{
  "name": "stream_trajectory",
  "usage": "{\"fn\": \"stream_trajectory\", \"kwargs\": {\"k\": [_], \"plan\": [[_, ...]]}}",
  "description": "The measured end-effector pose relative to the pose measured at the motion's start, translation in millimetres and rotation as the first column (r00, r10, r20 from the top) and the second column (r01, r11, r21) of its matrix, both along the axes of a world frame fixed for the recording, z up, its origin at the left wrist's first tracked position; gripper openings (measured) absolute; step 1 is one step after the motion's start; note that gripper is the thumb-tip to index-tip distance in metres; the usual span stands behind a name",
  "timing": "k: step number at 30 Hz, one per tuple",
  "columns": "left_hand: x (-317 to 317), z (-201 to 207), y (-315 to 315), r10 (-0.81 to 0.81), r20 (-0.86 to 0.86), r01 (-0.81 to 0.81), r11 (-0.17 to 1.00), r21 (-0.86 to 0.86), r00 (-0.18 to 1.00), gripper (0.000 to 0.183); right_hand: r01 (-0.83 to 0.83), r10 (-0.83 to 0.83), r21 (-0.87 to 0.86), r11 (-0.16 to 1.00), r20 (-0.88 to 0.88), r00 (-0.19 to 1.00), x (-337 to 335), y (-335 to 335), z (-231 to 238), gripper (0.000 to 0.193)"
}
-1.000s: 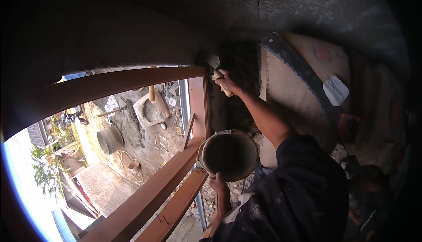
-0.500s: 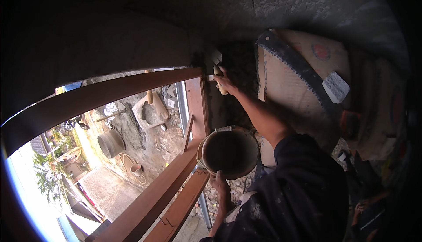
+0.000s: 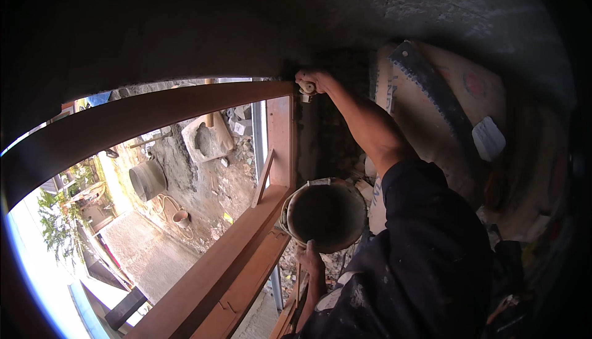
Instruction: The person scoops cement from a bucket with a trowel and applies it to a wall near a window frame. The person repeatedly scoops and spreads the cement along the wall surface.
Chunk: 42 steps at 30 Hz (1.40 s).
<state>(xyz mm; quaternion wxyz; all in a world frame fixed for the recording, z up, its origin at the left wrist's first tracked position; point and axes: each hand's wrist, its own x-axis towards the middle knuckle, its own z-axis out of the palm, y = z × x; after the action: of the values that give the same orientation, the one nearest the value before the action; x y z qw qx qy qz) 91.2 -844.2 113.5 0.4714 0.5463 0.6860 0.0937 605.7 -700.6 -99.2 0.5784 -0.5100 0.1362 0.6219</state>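
My right hand (image 3: 316,80) is raised to the top right corner of a wooden window frame (image 3: 185,102), where frame meets the dark wall. It is closed on a small pale-handled tool (image 3: 306,90), whose working end I cannot make out. My left hand (image 3: 310,257) grips a round bucket (image 3: 290,206) from below, holding it against the frame's lower right corner. The bucket's inside is dark, and I cannot tell what it holds. My dark sleeve covers the right upper arm.
A rough grey wall (image 3: 431,6) rises above the opening. Printed sacks or sheets (image 3: 431,117) hang at the right with a dark strip across them. Outside below lie a metal tub (image 3: 148,180), a mortar pan (image 3: 206,140), a small pot (image 3: 180,217) and rubble.
My right hand has moved up and left along the wall to the frame's top corner. The bucket has stayed in my left hand at the same place.
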Motion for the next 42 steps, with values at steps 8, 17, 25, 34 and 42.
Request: {"fn": "stream_trajectory", "kwargs": {"k": [8,17,25,34,42], "plan": [[9.4,-2.2,8.5,-0.018,0.128,0.021,1.0,-0.021,0.992,0.032,0.056,-0.101,0.123,0.991,0.406,0.908,-43.3,-21.6,34.7,0.02],[5.8,2.9,17.5,-0.061,0.096,0.065,0.997,-0.035,0.993,0.027,0.472,-0.478,0.148,0.869,0.004,0.879,-152.7,-126.1,71.8,0.036],[-10.2,1.5,20.1,-0.081,0.127,0.085,0.996,-0.027,0.989,0.028,0.353,-0.362,0.081,0.932,0.191,0.912,-133.6,-83.1,37.8,0.044],[-27.1,-2.7,12.5,0.076,0.161,-0.066,0.996,-0.068,0.984,0.032,0.113,-0.041,-0.027,0.993,0.828,0.559,-152.8,-49.1,11.4,0.058],[-33.4,0.4,7.9,0.021,0.142,-0.012,0.998,-0.066,0.99,0.033,0.132,-0.153,0.093,0.987,0.273,0.95,-122.0,-72.1,17.4,0.037]]}}
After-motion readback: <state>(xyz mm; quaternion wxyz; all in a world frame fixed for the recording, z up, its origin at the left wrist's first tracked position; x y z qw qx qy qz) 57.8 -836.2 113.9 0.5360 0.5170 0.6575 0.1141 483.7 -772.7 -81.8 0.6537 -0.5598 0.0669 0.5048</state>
